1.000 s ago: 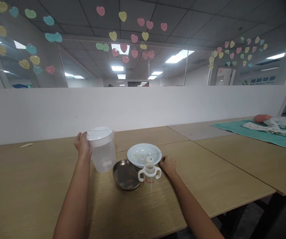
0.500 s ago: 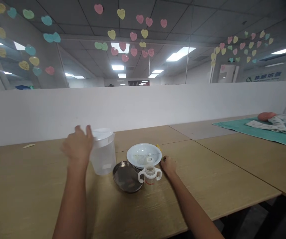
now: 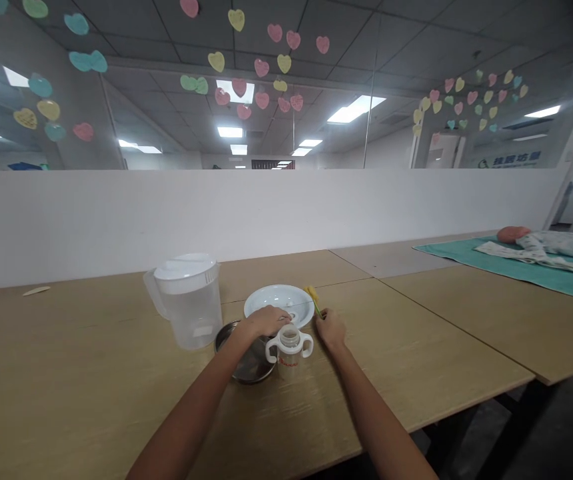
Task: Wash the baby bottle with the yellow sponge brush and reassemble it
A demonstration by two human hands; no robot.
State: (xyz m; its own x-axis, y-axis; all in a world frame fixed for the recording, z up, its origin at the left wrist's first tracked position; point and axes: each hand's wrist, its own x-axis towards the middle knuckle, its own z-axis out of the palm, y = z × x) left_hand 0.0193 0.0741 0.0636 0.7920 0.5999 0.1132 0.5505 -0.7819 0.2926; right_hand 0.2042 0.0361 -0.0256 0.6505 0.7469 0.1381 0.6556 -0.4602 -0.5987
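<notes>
My right hand is closed round the green handle of a small brush with a yellow head, just right of the white bowl. My left hand reaches over the bowl's near edge with fingers stretched out, close to a white bottle ring inside it; whether they touch is unclear. A clear baby bottle with white side handles stands upright and uncapped in front of the bowl. Under my left forearm lies a round metal tray, partly hidden.
A clear plastic pitcher with a white lid stands left of the tray. Farther left lies a thin pale strip. On the right, a doll in patterned cloth rests on a green towel. The table's front edge runs at lower right.
My left hand has moved from beside the pitcher rightward to the bowl, uncovering the pitcher's handle. The brush's yellow head shows more above my right hand. The view has shifted slightly right.
</notes>
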